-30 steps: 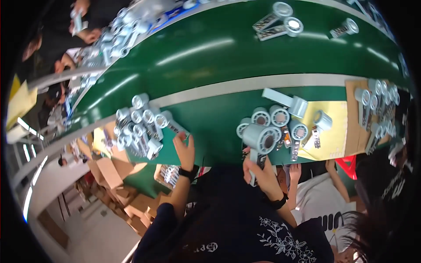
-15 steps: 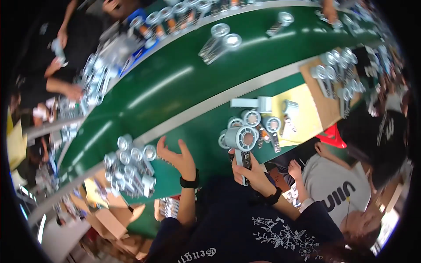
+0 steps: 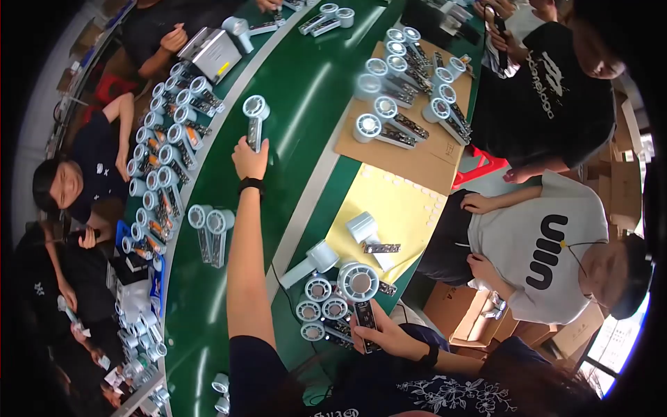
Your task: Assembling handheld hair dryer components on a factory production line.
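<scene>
My left hand (image 3: pixel 249 161) reaches far out over the green belt, its fingers closed round the lower handle of a pale blue handheld fan (image 3: pixel 256 108) with a round head. Close to my body, my right hand (image 3: pixel 389 333) grips another handheld fan (image 3: pixel 358 281) by its handle, where a dark circuit board shows. This fan's ringed round head points up toward me. Just left of it, several similar fans (image 3: pixel 318 288) cluster together. Beyond them another fan (image 3: pixel 363 226) lies on a yellow sheet (image 3: pixel 410 201).
A cardboard sheet (image 3: pixel 358 135) bears rows of fans. Two fans (image 3: pixel 210 221) lie on the belt (image 3: pixel 292 111) left of my forearm. More fans (image 3: pixel 167 154) line its far side, where people sit. At right a person in a grey shirt (image 3: pixel 556 250) sits near a red stool (image 3: pixel 479 167).
The view has swung right. My left hand, open and bare before, now reaches over the belt and holds a fan. My right hand still holds its fan.
</scene>
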Demonstrator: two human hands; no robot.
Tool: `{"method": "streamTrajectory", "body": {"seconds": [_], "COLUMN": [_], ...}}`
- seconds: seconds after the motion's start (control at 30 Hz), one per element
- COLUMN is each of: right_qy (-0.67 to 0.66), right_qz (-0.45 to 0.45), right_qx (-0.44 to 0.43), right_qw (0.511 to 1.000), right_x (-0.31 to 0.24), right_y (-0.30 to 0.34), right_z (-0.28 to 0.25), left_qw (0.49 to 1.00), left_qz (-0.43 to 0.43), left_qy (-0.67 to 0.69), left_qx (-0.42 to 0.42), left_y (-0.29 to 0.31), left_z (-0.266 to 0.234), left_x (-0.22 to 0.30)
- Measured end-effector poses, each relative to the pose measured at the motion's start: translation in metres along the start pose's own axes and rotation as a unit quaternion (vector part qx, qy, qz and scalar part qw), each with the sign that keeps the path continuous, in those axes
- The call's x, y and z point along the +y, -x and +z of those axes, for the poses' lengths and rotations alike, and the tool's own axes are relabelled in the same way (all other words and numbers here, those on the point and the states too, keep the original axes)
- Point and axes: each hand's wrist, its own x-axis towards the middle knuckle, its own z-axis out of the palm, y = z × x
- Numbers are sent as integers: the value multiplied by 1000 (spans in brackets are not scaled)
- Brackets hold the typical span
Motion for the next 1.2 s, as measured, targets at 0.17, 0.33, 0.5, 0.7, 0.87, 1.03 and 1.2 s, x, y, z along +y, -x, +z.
{"method": "streamTrajectory", "body": {"seconds": [0.17,0.33,0.5,0.7,0.87,1.03,1.2], "right_qy": [39,96,83,52,137,188,192], "right_qz": [16,-17,-44,-25,-25,-49,-13], "right_qx": [0,-37,-105,-229,-281,-322,-349], "right_qw": [999,995,990,972,950,927,917], "right_x": [-11,-17,-11,12,30,70,91], "right_y": [3,2,-1,9,38,63,82], "right_z": [-5,10,42,83,138,176,188], "left_qw": [928,798,807,743,754,701,671], "left_qz": [-122,-200,-105,-125,-171,-212,-251], "left_qy": [222,473,532,649,632,681,693], "left_qx": [-272,-315,-233,-106,-53,30,86], "left_y": [-42,-4,98,262,387,437,455], "left_z": [6,-71,-212,-385,-465,-484,-508], "left_x": [-38,-16,4,8,0,-13,-16]}}
